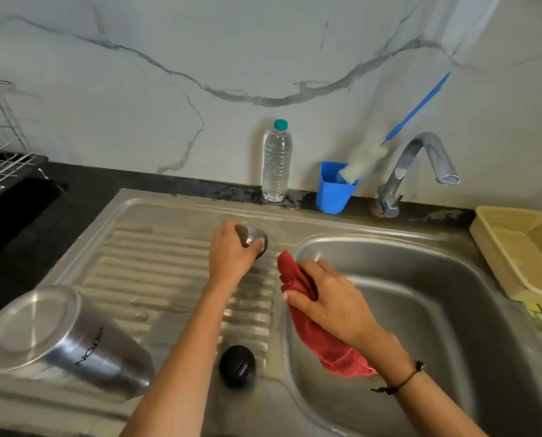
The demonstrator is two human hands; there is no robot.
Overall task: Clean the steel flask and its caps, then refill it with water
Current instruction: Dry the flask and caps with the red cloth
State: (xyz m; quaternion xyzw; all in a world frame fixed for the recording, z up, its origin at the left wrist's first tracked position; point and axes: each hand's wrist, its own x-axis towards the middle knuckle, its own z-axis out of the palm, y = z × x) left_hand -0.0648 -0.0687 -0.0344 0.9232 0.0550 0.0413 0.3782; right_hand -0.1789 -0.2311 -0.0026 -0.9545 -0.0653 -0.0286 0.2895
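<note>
Head view, left to right: I note the inverted cylindrical steel flask [64, 339] lying tilted on the ribbed steel draining board [156, 263], lettering apparently reading "MILTON". The round black inner cap [237, 366] sits near it. My left hand [231, 253] grips the domed steel outer cap [253, 238] on the board; my right hand [329, 294] clutches a crumpled red cloth [310, 329] over the sink basin [436, 310]. I judge washing done, drying underway; refilling remains.

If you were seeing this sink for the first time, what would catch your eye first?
The red cloth bunched in the right hand at the basin's edge stands out most. Next, the steel flask upside down on the drainboard at lower left, and the left hand gripping a steel cap.
</note>
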